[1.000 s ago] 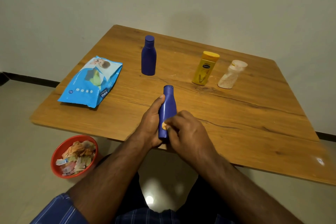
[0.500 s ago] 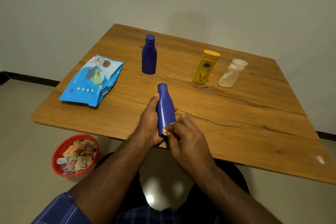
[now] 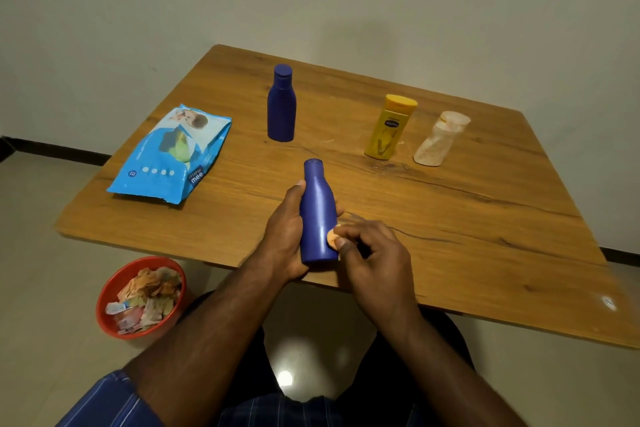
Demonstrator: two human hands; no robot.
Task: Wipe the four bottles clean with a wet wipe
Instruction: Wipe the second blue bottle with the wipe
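Observation:
My left hand (image 3: pixel 282 236) grips a blue bottle (image 3: pixel 317 208) from its left side and holds it over the table's front edge, cap pointing away from me. My right hand (image 3: pixel 375 260) pinches a small orange-stained wet wipe (image 3: pixel 331 236) against the lower right side of that bottle. A second blue bottle (image 3: pixel 281 106) stands upright at the back. A yellow bottle (image 3: pixel 389 128) and a pale, dusty clear bottle (image 3: pixel 440 142) stand side by side at the back right.
A blue pack of wet wipes (image 3: pixel 169 156) lies on the left of the wooden table (image 3: pixel 485 218). On the floor at the left, a red bowl (image 3: pixel 110 288) holds several used, crumpled wipes. A wall runs close behind the table.
My right hand has slid from over the bottle's lower front to its lower right side, wipe still pressed on. The bottle's cap has swung slightly left.

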